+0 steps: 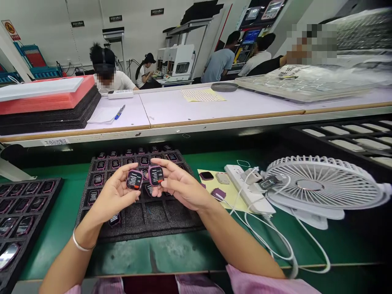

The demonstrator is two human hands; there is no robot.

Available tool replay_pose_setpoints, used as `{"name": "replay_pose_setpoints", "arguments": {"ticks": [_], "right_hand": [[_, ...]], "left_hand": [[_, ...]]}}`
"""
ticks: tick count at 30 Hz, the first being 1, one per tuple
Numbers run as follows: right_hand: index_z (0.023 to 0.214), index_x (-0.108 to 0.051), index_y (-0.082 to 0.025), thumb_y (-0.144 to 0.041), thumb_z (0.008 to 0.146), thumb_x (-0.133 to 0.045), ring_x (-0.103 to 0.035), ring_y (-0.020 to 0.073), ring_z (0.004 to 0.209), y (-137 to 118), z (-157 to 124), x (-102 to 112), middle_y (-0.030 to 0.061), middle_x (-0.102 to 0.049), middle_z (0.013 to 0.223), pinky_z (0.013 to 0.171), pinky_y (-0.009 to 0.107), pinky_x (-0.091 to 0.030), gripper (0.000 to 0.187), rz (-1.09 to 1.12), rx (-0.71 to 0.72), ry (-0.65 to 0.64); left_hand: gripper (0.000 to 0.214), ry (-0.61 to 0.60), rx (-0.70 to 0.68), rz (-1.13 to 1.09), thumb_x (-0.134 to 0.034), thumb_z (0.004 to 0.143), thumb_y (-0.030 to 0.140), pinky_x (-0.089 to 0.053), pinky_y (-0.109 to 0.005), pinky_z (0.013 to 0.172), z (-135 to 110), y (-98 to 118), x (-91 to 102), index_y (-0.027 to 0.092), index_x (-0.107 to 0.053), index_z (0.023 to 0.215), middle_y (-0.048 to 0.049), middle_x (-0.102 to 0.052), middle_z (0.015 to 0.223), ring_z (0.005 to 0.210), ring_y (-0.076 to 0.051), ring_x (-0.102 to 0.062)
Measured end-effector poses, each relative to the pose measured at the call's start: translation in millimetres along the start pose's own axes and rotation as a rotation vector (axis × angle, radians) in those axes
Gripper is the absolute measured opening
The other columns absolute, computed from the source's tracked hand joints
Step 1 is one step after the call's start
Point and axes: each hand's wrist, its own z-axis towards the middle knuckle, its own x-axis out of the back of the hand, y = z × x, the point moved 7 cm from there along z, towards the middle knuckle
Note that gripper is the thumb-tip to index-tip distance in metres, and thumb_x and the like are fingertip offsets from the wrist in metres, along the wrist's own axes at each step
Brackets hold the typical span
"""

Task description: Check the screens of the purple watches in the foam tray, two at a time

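Observation:
My left hand [118,192] is closed on a smartwatch [134,180] with a purple-pink case, its lit screen facing me with lines of white text. A matching smartwatch [156,175] is gripped by the fingertips of my right hand [183,183]; both screens show a small red patch near the bottom. The two watches are held side by side above a black foam tray [141,230]. Several similar watches sit in the tray's compartments, many with text on their screens, and my hands hide part of them. Some front compartments hold nothing.
At left lies another foam tray [50,192] of watches. To the right are a white power strip [245,192] with cables, a white fan [312,185] and loose watch parts on yellow paper [225,192]. A raised shelf [183,116] crosses behind; several people work beyond it.

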Motion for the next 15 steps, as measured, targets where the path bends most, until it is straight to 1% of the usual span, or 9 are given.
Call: {"name": "replay_pose_setpoints", "arguments": {"ticks": [2,3,4,5,6,8,10,12,15], "right_hand": [[0.137,-0.042,-0.028,-0.015,0.083,-0.067,-0.069,0.0127,0.076,12.7,-8.3,1.5,0.0011,-0.061,0.105,0.071,0.029,-0.054,0.06,-0.071,-0.034,-0.041],[0.137,-0.041,-0.028,-0.015,0.083,-0.066,-0.069,0.0125,0.076,20.2,-12.9,2.0,0.0012,-0.059,0.106,0.072,0.03,-0.055,0.061,-0.128,-0.053,-0.063],[0.136,-0.041,-0.027,-0.014,0.083,-0.064,-0.068,0.0127,0.076,27.7,-17.5,2.5,0.0014,-0.058,0.105,0.073,0.031,-0.055,0.059,-0.214,-0.066,-0.083],[0.134,-0.043,-0.026,-0.014,0.083,-0.063,-0.067,0.0137,0.077,34.2,-22.0,3.0,0.0021,-0.058,0.104,0.074,0.033,-0.056,0.055,-0.337,-0.067,-0.097],[0.131,-0.046,-0.024,-0.013,0.084,-0.061,-0.066,0.0157,0.081,39.2,-26.1,3.3,0.0036,-0.059,0.104,0.077,0.036,-0.056,0.052,-0.491,-0.05,-0.105],[0.125,-0.053,-0.021,-0.014,0.082,-0.063,-0.063,0.0228,0.098,44.1,-32.4,2.7,0.0094,-0.059,0.111,0.088,0.043,-0.053,0.045,-0.842,0.031,-0.1],[0.12,-0.06,-0.018,-0.017,0.079,-0.07,-0.055,0.0307,0.116,46.5,-36.2,-0.1,0.0155,-0.055,0.124,0.1,0.051,-0.046,0.042,-1.127,0.106,-0.097],[0.119,-0.063,-0.017,-0.022,0.078,-0.074,-0.049,0.035,0.125,49.2,-38.0,-2.1,0.0183,-0.052,0.132,0.104,0.056,-0.041,0.042,-1.281,0.116,-0.12],[0.131,-0.06,-0.018,-0.034,0.081,-0.076,-0.047,0.0361,0.128,44.3,-42.8,0.6,0.0188,-0.051,0.137,0.104,0.056,-0.041,0.055,-1.378,0.095,-0.162]], "left_hand": [[0.056,-0.053,0.08,0.065,-0.068,0.079,0.018,-0.056,-0.025,0.064,-10.1,-16.2,0.7,0.023,-0.046,0.131,-0.0053,-0.06,0.112,0.067,-0.008,-0.062],[0.053,-0.071,0.119,0.14,-0.066,0.08,0.02,-0.057,-0.028,0.066,-16.0,-25.4,1.9,0.022,-0.046,0.129,-0.0054,-0.06,0.11,0.069,-0.01,-0.063],[0.05,-0.08,0.143,0.248,-0.065,0.08,0.02,-0.057,-0.032,0.069,-22.2,-33.8,3.9,0.022,-0.047,0.127,-0.005,-0.06,0.107,0.071,-0.013,-0.063],[0.046,-0.083,0.138,0.381,-0.066,0.08,0.02,-0.057,-0.035,0.074,-27.9,-40.2,6.0,0.022,-0.049,0.123,-0.0048,-0.061,0.104,0.076,-0.016,-0.064],[0.043,-0.083,0.107,0.527,-0.067,0.079,0.02,-0.055,-0.039,0.08,-33.1,-44.6,7.4,0.021,-0.052,0.12,-0.0052,-0.061,0.104,0.085,-0.019,-0.063],[0.037,-0.083,0.01,0.786,-0.069,0.077,0.019,-0.05,-0.045,0.093,-41.6,-49.8,7.3,0.021,-0.057,0.112,-0.0071,-0.061,0.108,0.101,-0.025,-0.059],[0.034,-0.089,-0.061,0.942,-0.071,0.077,0.02,-0.046,-0.048,0.098,-47.1,-54.8,5.6,0.02,-0.061,0.109,-0.0088,-0.058,0.114,0.11,-0.028,-0.053],[0.035,-0.088,-0.08,1.032,-0.072,0.078,0.023,-0.046,-0.049,0.099,-49.5,-59.9,5.7,0.021,-0.063,0.112,-0.0096,-0.056,0.116,0.111,-0.029,-0.051],[0.054,-0.077,-0.103,1.113,-0.077,0.078,0.032,-0.045,-0.05,0.1,-50.9,-61.4,9.5,0.023,-0.06,0.128,-0.0103,-0.055,0.119,0.112,-0.03,-0.049]]}}
